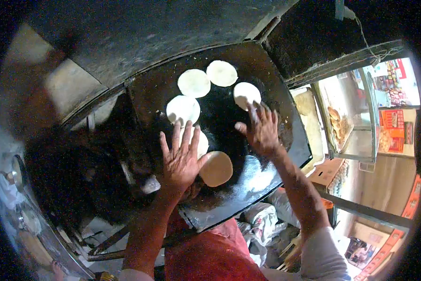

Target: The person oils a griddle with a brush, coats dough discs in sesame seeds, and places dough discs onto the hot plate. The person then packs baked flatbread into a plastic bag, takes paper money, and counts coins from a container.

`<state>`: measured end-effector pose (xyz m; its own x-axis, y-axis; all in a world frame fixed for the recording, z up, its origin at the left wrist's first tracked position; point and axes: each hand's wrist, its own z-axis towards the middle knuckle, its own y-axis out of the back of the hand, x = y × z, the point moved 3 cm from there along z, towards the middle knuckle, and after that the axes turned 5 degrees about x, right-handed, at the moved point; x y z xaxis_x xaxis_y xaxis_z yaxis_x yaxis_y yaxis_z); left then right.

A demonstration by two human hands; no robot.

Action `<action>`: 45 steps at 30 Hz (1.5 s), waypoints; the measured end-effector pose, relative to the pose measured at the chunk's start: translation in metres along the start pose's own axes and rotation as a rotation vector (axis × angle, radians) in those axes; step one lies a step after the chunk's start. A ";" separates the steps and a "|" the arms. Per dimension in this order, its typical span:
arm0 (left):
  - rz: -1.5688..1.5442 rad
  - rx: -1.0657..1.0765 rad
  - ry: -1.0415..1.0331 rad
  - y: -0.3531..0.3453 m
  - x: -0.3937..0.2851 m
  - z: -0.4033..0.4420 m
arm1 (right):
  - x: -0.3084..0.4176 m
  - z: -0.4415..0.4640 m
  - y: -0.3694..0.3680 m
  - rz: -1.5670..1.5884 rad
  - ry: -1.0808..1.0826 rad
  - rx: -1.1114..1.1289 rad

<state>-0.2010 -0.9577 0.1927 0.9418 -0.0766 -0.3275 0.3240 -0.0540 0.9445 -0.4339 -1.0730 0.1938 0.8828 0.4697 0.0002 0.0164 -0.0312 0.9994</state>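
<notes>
Several round, pale flatbreads lie in a rough ring on a dark, shiny griddle point(224, 117). My left hand point(181, 161) is spread palm down over one flatbread point(202, 144), partly hiding it. Its fingertips reach the lower edge of another flatbread point(183, 107), and its thumb is beside a browner flatbread point(217, 169). With fingers apart, my right hand point(264, 129) is at the lower edge of the right-hand flatbread point(246, 94); a fingertip seems to touch it. Two more flatbreads, one left point(194, 83) and one right point(222, 73), lie at the far side.
A dark sloping panel point(173, 42) rises behind the griddle. To the right stands a glass case point(346, 117) with baked goods inside. Below the griddle's near edge are white plastic bags point(262, 218) and my red apron point(210, 255). Round containers point(30, 220) line the left.
</notes>
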 end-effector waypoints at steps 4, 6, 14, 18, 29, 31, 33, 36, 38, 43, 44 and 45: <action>0.064 0.056 -0.015 -0.011 0.018 -0.006 | -0.039 0.047 -0.028 -0.080 -0.273 0.182; -0.025 -0.028 -0.085 0.006 0.011 -0.027 | -0.059 0.067 -0.042 -0.118 -0.273 0.211; -0.043 0.236 -0.305 0.035 -0.050 -0.200 | 0.030 0.005 0.019 0.038 0.140 -0.057; -0.358 0.364 -0.244 0.037 -0.082 -0.263 | 0.099 -0.124 0.029 0.177 0.550 0.125; -0.861 0.071 0.708 -0.096 -0.126 -0.460 | 0.078 -0.337 0.032 0.460 0.490 0.103; -0.862 0.048 1.054 -0.200 -0.103 -0.542 | 0.035 -0.388 -0.062 0.500 0.453 0.249; -0.151 0.372 0.747 -0.357 -0.060 -0.654 | -0.031 -0.435 -0.213 0.441 0.291 0.586; -0.439 0.450 1.139 -0.334 -0.094 -0.764 | -0.085 -0.474 -0.289 0.194 0.214 0.927; -0.552 0.404 1.266 -0.325 -0.114 -0.793 | -0.091 -0.471 -0.279 0.243 0.195 0.950; -0.617 0.299 1.218 -0.317 -0.133 -0.791 | -0.099 -0.459 -0.275 0.447 0.118 0.959; -0.550 0.284 1.107 -0.316 -0.130 -0.778 | -0.097 -0.456 -0.278 0.498 0.104 0.954; -0.377 0.264 0.912 -0.311 -0.127 -0.758 | -0.097 -0.457 -0.284 0.556 0.087 0.959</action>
<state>-0.3532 -0.1761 -0.0396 0.5280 0.7721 -0.3536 0.6874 -0.1442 0.7118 -0.7384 -0.7068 -0.0736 0.8449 0.2373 0.4795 0.0177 -0.9082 0.4183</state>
